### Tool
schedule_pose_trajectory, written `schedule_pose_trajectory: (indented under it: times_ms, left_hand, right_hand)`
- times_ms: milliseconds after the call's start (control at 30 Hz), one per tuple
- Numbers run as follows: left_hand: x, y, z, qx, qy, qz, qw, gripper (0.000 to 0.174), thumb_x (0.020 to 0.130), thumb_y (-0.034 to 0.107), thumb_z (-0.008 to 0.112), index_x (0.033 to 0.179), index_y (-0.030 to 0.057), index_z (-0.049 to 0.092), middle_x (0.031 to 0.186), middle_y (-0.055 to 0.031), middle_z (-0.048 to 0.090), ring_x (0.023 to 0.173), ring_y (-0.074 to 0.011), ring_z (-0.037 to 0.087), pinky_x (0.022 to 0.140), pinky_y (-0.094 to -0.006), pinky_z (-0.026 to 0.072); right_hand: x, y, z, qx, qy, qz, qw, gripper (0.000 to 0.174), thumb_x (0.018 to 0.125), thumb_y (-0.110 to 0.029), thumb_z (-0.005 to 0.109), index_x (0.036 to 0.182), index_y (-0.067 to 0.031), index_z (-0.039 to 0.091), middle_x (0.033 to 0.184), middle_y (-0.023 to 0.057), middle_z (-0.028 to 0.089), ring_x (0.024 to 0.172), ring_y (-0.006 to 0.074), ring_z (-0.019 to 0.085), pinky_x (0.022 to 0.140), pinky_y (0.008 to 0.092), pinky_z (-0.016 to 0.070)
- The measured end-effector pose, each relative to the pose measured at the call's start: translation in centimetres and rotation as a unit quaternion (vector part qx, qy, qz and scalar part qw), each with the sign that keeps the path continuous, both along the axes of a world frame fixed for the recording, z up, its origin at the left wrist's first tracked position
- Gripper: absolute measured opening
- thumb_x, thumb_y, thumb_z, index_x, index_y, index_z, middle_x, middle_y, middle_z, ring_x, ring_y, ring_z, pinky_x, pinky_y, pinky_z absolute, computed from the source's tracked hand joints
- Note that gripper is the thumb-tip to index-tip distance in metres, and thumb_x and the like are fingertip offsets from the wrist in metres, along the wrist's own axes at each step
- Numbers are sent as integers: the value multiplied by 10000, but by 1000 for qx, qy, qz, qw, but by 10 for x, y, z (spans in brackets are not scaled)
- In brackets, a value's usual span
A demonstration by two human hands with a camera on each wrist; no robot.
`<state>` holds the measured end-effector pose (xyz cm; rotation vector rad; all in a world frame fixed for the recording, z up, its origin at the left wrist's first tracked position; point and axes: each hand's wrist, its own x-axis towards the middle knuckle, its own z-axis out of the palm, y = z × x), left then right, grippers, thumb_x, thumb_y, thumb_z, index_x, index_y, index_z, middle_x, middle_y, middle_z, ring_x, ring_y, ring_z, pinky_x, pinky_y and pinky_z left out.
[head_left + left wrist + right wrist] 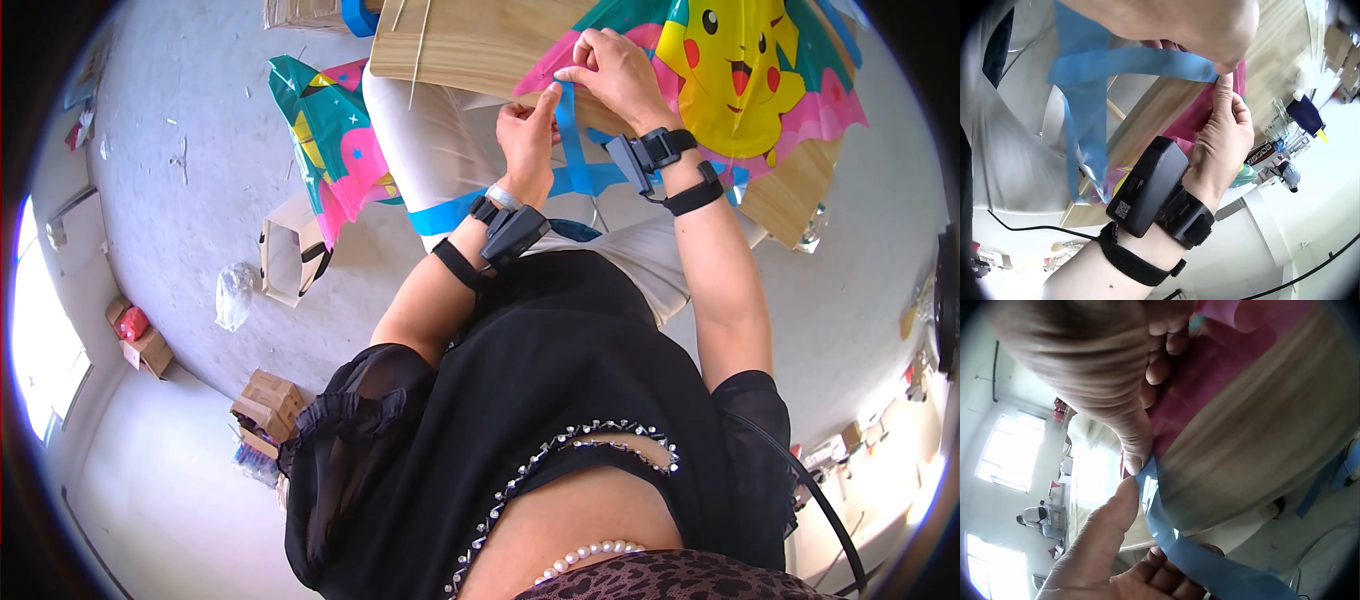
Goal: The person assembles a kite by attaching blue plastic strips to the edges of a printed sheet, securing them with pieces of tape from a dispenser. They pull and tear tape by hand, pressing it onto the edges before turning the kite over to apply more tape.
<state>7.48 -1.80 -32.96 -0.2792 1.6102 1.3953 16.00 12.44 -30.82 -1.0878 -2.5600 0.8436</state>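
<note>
My left hand and right hand meet at the upper end of a shiny, narrow blue strip. In the right wrist view both thumb tips come together on the strip, and each hand pinches it there. The left fingers curl behind it. My right hand also lies along the pink edge of a thin printed sheet with a yellow cartoon character, spread on a wooden board. Lower down, the strip overlaps a wider blue band across my lap. My left fingertips are hidden in the left wrist view.
Another teal and pink printed sheet hangs at the left. Thin sticks lie over the board's edge. On the floor are a pale bag, a clear plastic bag and cardboard boxes.
</note>
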Motion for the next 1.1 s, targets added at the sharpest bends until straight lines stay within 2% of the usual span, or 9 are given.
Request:
schedule_pose_trajectory:
  times_ms: [233, 567, 633, 733, 867, 933, 1033, 1100]
  left_hand:
    - [0, 1, 3, 28, 44, -5, 999, 392, 842, 282, 865, 962, 17, 602, 744, -17, 607, 599, -88, 576, 520, -252, 483]
    - [-2, -2, -4, 59, 48, -17, 997, 355, 857, 261, 849, 1000, 31, 620, 752, -9, 622, 606, -78, 573, 536, -245, 481]
    - [-3, -2, -5, 63, 46, -24, 997, 355, 859, 257, 847, 1010, 29, 621, 756, -8, 624, 611, -77, 573, 539, -245, 480]
    - [-3, -2, -4, 64, 43, -22, 997, 351, 859, 255, 846, 1018, 33, 625, 756, -5, 623, 611, -77, 571, 538, -247, 479]
    - [-4, -1, 1, 55, 39, -35, 997, 327, 873, 281, 838, 994, 50, 641, 783, 12, 608, 645, -75, 566, 577, -248, 482]
    - [-3, 0, 3, 60, 39, -28, 997, 312, 887, 235, 825, 1047, 44, 638, 777, 8, 627, 616, -65, 556, 528, -245, 452]
    - [-3, -6, -15, 138, 29, -33, 989, 286, 912, 233, 808, 1068, 57, 646, 798, 28, 624, 622, -47, 527, 515, -242, 417]
    - [1, 0, -7, 145, 41, -6, 989, 219, 939, 266, 783, 960, 89, 656, 747, 66, 581, 627, -34, 510, 534, -240, 412]
  right_hand:
    - [1, 2, -4, -30, 16, -3, 999, 357, 807, -357, 842, 803, -82, 613, 763, 75, 636, 730, 292, 643, 653, 433, 508]
    - [1, 8, -11, -34, 20, 6, 999, 322, 884, -329, 776, 841, -61, 602, 762, 89, 640, 709, 315, 633, 639, 442, 496]
    - [2, 7, -6, -71, 21, 6, 997, 283, 929, -253, 755, 882, -41, 575, 745, 69, 569, 650, 219, 544, 616, 356, 461]
    - [1, 8, 0, -114, 12, -3, 993, 297, 922, -266, 769, 880, -43, 578, 734, 67, 560, 645, 215, 531, 614, 346, 457]
    - [0, 6, 9, -107, 4, 11, 994, 308, 888, -268, 798, 876, -50, 580, 738, 71, 563, 649, 213, 534, 610, 347, 458]
    - [1, 6, 5, -49, -1, 20, 999, 353, 816, -321, 838, 850, -58, 605, 761, 111, 639, 702, 283, 630, 627, 407, 495]
    - [-3, 3, 12, -43, 9, 23, 999, 328, 818, -294, 827, 856, -57, 604, 795, 124, 651, 754, 309, 650, 646, 428, 497]
    - [-6, 5, 15, -51, -19, 25, 998, 298, 845, -262, 798, 844, -44, 594, 812, 137, 652, 789, 343, 656, 673, 455, 500]
